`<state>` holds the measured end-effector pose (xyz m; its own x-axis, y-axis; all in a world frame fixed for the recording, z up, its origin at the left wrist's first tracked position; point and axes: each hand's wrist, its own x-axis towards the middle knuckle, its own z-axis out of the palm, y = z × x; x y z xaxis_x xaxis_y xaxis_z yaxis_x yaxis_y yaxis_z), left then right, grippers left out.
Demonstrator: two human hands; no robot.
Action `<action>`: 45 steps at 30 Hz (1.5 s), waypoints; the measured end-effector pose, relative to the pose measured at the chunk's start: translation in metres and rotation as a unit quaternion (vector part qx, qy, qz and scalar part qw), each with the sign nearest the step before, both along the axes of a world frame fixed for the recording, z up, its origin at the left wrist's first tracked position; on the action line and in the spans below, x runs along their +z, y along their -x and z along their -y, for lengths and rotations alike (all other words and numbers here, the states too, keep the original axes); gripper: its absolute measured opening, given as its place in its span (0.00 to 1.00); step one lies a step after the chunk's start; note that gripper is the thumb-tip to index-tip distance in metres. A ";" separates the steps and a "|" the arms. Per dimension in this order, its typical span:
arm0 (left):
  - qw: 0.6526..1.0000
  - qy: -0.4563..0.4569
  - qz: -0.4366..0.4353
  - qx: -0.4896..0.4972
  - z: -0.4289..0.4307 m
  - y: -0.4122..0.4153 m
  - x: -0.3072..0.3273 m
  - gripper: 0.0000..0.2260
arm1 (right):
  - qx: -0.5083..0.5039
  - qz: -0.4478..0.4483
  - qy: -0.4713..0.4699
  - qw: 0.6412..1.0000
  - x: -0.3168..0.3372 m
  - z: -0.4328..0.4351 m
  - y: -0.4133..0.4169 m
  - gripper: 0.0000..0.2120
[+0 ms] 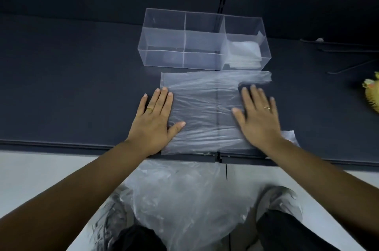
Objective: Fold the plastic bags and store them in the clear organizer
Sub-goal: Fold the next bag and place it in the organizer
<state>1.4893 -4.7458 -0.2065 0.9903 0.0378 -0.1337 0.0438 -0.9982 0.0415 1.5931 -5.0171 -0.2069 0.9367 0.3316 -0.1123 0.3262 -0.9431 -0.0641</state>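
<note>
While folded bags already sit in the organizer's right cell, I press one bag flat at frame centre, left hand and right hand both spread open. Folding it remains, and a pile waits at the lower centre.

Translucent plastic bag flat before clear organizer.

1. Your plastic bag: thin translucent film, finely wrinkled, with a faint sheen.
2. Your clear organizer: rigid transparent plastic, with smooth, glossy walls.
3. Your table: dark, smooth, matt surface.
</note>
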 end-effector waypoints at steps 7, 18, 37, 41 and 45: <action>0.975 0.106 0.116 -0.157 0.002 0.051 0.013 0.29 | -0.136 0.087 -0.072 0.984 0.015 0.053 0.011 0.33; 0.930 0.215 0.253 -0.154 0.017 0.097 0.029 0.10 | 0.306 -0.063 -0.197 0.929 0.032 -0.065 0.120 0.24; 0.824 0.506 -0.028 0.252 -0.067 0.034 0.091 0.09 | -0.052 -0.230 -0.406 0.883 0.087 0.047 -0.005 0.09; 0.840 0.450 0.026 0.302 -0.071 -0.004 0.057 0.14 | -0.130 -0.207 -0.397 0.884 0.050 0.027 -0.035 0.05; 0.880 0.378 0.042 0.284 -0.069 -0.013 0.038 0.17 | -0.170 -0.154 -0.378 0.897 0.034 0.018 -0.049 0.03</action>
